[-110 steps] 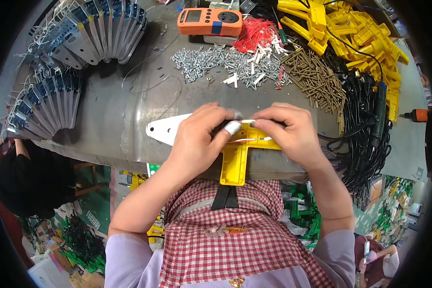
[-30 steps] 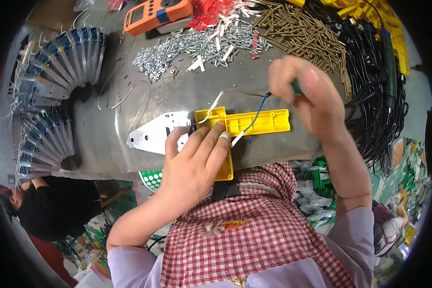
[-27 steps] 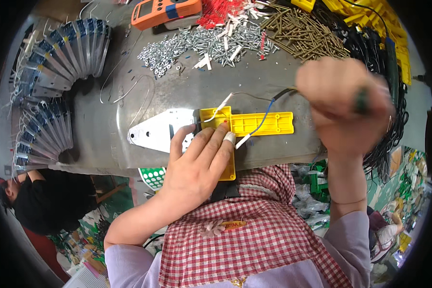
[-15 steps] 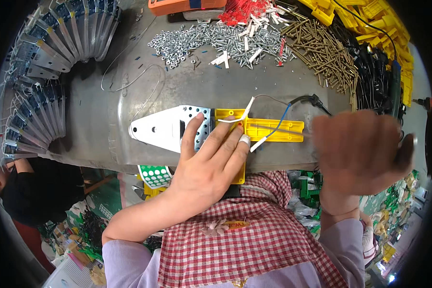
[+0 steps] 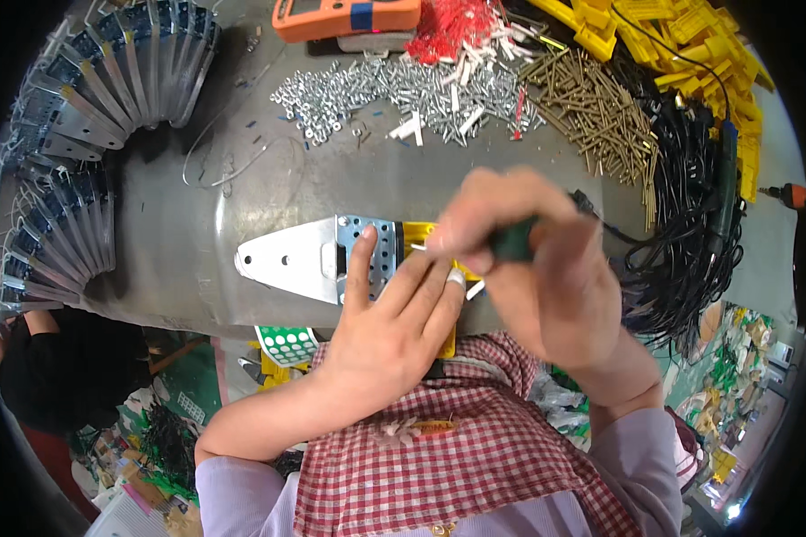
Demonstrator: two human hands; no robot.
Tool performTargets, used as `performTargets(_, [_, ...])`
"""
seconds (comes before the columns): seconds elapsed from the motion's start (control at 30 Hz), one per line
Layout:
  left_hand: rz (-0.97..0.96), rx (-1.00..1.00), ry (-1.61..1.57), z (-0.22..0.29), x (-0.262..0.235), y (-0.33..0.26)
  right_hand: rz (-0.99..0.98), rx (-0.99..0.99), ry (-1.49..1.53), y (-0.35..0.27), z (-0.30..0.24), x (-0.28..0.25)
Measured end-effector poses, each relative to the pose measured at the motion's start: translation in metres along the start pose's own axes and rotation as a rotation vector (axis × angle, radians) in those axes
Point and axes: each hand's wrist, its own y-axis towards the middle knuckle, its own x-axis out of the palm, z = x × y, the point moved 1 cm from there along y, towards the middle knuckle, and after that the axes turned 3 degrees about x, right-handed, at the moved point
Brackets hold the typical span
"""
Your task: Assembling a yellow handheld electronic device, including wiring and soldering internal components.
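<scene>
Left hand (image 5: 387, 315) flat on yellow part (image 5: 432, 240) and metal plate (image 5: 309, 258); right hand (image 5: 539, 259) around perhaps a green-handled tool (image 5: 513, 242).

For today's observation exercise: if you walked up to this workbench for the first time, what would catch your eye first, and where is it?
At the near edge of the grey table, the left hand presses flat on a yellow plastic part and a perforated metal plate, while the right hand grips a dark green tool handle over them. Behind, at the far edge, lie a heap of silver screws and brass screws, with fanned metal plates on the left.
</scene>
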Motion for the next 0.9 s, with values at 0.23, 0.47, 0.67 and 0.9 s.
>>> performTargets(0.23, [0.006, 0.03, -0.031, 0.002, -0.002, -0.001, -0.28, -0.031, 0.057, -0.001, -0.002, -0.018])
performTargets(0.47, [0.319, 0.123, -0.582, -0.03, -0.06, 0.045, -0.453, 0.098, 0.001, 0.006, -0.003, -0.017])
performTargets(0.67, [0.374, 0.14, -0.74, -0.02, -0.045, 0.095, -0.308, 0.003, 0.117, 0.018, 0.069, -0.037])
performTargets(0.9, [0.447, 0.072, -0.79, -0.013, -0.049, 0.103, -0.105, -0.526, -0.046, 0.009, 0.066, -0.019])
